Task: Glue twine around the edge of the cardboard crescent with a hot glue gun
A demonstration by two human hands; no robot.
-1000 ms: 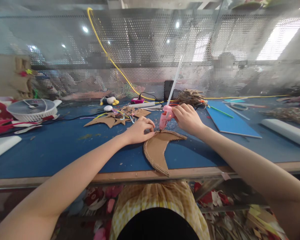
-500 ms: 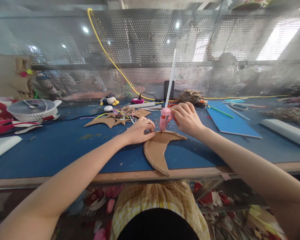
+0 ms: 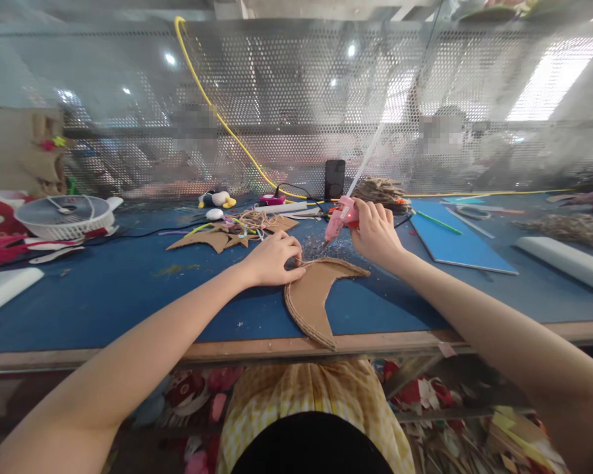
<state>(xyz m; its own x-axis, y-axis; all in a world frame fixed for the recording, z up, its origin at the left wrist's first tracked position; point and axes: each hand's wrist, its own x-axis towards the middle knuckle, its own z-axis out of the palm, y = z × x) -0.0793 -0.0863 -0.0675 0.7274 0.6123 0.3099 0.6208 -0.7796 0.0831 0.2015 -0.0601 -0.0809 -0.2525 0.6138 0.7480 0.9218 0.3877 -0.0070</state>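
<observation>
A crescent moon cut from layered cardboard lies flat near the table's front edge, one tip reaching over the wooden edging. My left hand is closed at the crescent's upper left edge, its thumb on the cardboard; any small thing between those fingers is too small to make out. In my right hand is a pink hot glue gun, fingers wrapped round its handle. A long whitish glue stick juts up and right from the gun's back. The nozzle points down and left, just above the crescent's top edge, apart from it.
Beyond my left hand lie cardboard cut-outs and tangled string. A black phone leans by the perforated metal screen. To the right are a bundle of twigs and a blue board; a white fan sits at left.
My right hand has lifted the glue gun slightly off the crescent's edge and tilted it, so the glue stick leans right. The crescent stays put; my left hand has barely shifted.
</observation>
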